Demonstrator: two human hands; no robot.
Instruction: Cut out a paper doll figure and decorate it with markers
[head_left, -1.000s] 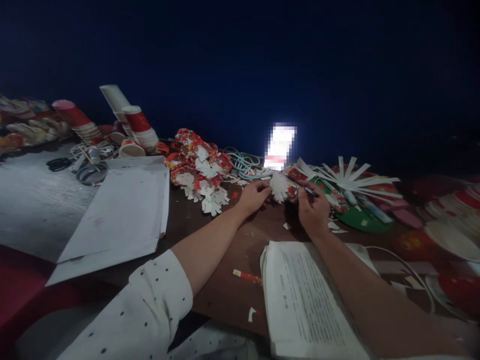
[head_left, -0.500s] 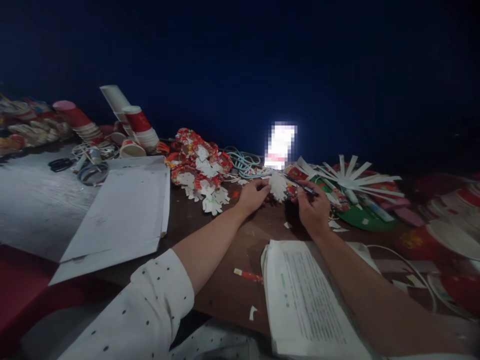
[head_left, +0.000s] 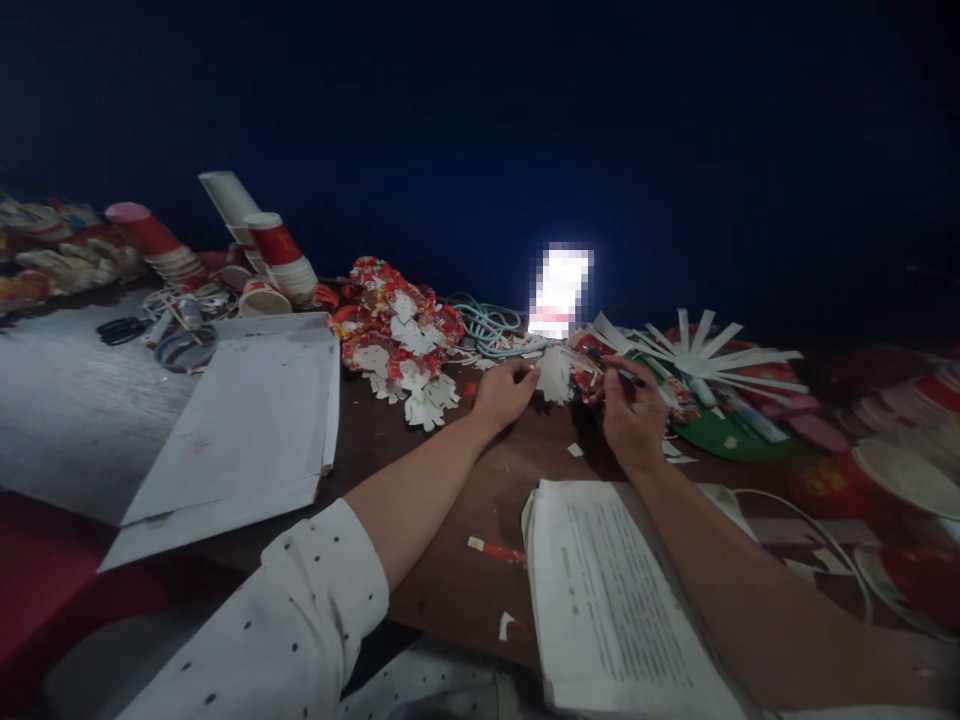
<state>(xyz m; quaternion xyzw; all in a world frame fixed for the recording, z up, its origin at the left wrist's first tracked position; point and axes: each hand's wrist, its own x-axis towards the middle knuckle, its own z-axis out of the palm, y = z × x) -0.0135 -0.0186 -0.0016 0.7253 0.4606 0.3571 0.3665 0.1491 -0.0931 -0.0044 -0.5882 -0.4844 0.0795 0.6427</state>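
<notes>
My left hand [head_left: 508, 392] is closed, its thumb and fingers pinching the left edge of a white paper cutout [head_left: 553, 374] with a notched outline. In my right hand [head_left: 636, 412] there is a dark pen [head_left: 624, 374], held between thumb and fingers just right of the cutout; its tip is hard to make out. Left of my left hand lies a pile of red and white cut-paper pieces [head_left: 409, 345]. A lit phone [head_left: 561, 290], its screen blurred, stands behind the cutout.
Printed sheets [head_left: 615, 600] lie at the front under my right forearm. A white board [head_left: 247, 420] rests at left, with stacked paper cups [head_left: 281, 255] behind it. Cut white strips [head_left: 709, 355] fan out on the right, above a green disc [head_left: 735, 440]. A coiled cable [head_left: 491, 325] lies at the back.
My right hand has drawn slightly to the right with the pen, away from the cutout. The cutout looks narrower now, while my left hand stays nearly in place.
</notes>
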